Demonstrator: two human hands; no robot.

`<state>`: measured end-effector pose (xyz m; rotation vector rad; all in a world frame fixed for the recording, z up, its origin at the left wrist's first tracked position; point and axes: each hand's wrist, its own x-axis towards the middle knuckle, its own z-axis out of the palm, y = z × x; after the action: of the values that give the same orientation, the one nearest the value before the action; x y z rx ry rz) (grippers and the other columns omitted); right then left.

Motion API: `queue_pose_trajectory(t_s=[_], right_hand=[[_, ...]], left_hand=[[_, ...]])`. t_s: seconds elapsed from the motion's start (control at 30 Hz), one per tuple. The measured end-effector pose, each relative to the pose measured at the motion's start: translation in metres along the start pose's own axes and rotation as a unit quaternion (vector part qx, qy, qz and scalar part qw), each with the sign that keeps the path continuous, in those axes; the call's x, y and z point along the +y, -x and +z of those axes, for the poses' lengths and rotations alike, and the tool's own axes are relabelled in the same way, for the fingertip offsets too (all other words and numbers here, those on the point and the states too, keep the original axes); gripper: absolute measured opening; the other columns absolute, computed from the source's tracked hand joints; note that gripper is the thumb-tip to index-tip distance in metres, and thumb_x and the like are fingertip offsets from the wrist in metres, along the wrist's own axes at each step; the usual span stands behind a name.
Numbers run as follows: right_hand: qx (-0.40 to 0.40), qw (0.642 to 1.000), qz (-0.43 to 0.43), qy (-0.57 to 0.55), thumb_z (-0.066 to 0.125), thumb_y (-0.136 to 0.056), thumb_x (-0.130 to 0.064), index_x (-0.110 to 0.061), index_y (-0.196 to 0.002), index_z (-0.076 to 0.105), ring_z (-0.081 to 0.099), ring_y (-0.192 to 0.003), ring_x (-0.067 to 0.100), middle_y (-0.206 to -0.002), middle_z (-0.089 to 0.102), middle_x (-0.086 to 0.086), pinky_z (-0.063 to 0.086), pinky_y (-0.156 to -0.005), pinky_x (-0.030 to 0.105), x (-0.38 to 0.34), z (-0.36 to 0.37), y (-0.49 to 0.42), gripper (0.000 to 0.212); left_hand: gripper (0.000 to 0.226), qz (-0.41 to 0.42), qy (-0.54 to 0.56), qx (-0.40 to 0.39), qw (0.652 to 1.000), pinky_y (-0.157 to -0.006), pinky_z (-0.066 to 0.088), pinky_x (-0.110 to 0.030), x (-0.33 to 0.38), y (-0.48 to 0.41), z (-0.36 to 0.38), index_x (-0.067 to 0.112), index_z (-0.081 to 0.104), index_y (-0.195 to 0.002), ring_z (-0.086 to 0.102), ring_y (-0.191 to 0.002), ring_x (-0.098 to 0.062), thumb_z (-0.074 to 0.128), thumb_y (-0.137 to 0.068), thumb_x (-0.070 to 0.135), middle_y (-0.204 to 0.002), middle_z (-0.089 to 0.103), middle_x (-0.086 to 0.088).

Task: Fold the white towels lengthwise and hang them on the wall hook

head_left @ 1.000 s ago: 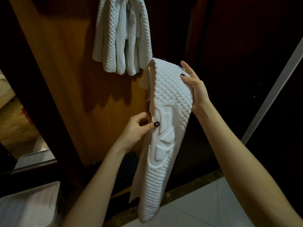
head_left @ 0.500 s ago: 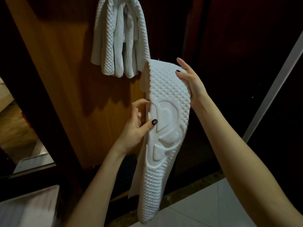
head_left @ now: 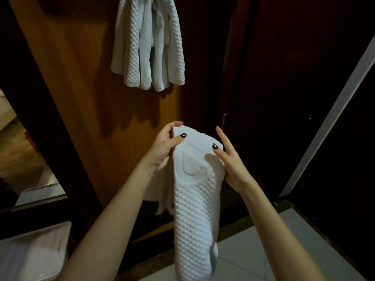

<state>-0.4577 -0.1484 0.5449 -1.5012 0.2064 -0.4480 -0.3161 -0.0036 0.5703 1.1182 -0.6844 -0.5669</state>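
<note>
Wall: wooden panel (head_left: 81, 88), hung towels (head_left: 148, 47); hook probably hidden.
Towel (head_left: 194, 209): soft, light, limp.
Left hand (head_left: 162, 149): pinched its top fold.
Right hand (head_left: 233, 169): gripped there too, sensibly.

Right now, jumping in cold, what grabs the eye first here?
A long white waffle towel hangs folded down the centre, its top end gripped by the left hand and the right hand. Above it, more white towels hang bunched against the orange wood panel.

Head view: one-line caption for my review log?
Left hand and right hand pinch the top of a folded white waffle-textured towel, below white towels already hanging on the wooden wall.
</note>
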Motion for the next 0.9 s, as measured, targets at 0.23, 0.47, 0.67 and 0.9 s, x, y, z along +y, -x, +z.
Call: queue_pose_trajectory(t_s=[0.23,0.47,0.67,0.9], right_hand=[[0.043,0.994,-0.1,-0.012,0.068,-0.087,-0.011,-0.045,-0.12,0.06,0.07,-0.098,0.019,-0.119,0.066,-0.01,0.058,-0.073,0.032,-0.021,0.016,-0.013,0.048],[0.214,0.966,-0.109,-0.091,0.056,-0.089,0.0,-0.032,-0.121,0.056,0.063,-0.093,0.036,-0.127,0.058,0.016,0.055,-0.076,0.046,-0.021,0.041,-0.039,0.045],[0.264,0.938,-0.107,-0.196,0.046,-0.093,0.004,-0.026,-0.129,0.047,0.057,-0.081,0.025,-0.122,0.058,0.011,0.049,-0.074,0.041,-0.029,0.061,-0.051,0.046],[0.252,0.904,-0.098,-0.331,0.043,-0.097,0.002,-0.026,-0.128,0.047,0.061,-0.082,0.018,-0.129,0.053,0.012,0.051,-0.08,0.036,-0.042,0.066,-0.062,0.041]], left_hand=[[0.063,0.013,-0.205,0.034,0.978,-0.096,0.05,-0.039,0.001,-0.016,-0.006,0.035,0.017,-0.148,0.051,-0.125,-0.022,0.053,-0.096,0.034,-0.142,0.044,-0.007],[0.051,-0.003,-0.202,0.274,0.94,-0.087,0.039,-0.023,-0.097,0.053,-0.03,0.023,0.031,-0.141,0.047,-0.122,-0.019,0.054,-0.096,0.026,-0.131,0.046,-0.001],[0.072,-0.225,-0.105,0.326,0.912,-0.091,0.042,-0.034,-0.164,0.093,-0.037,0.012,0.028,-0.146,0.051,-0.12,-0.026,0.067,-0.088,0.032,-0.142,0.045,-0.007],[0.052,-0.249,0.294,0.251,0.888,-0.11,0.033,-0.04,-0.171,0.075,-0.031,0.002,0.044,-0.139,0.041,-0.133,-0.037,0.053,-0.096,0.031,-0.142,0.045,-0.023]])
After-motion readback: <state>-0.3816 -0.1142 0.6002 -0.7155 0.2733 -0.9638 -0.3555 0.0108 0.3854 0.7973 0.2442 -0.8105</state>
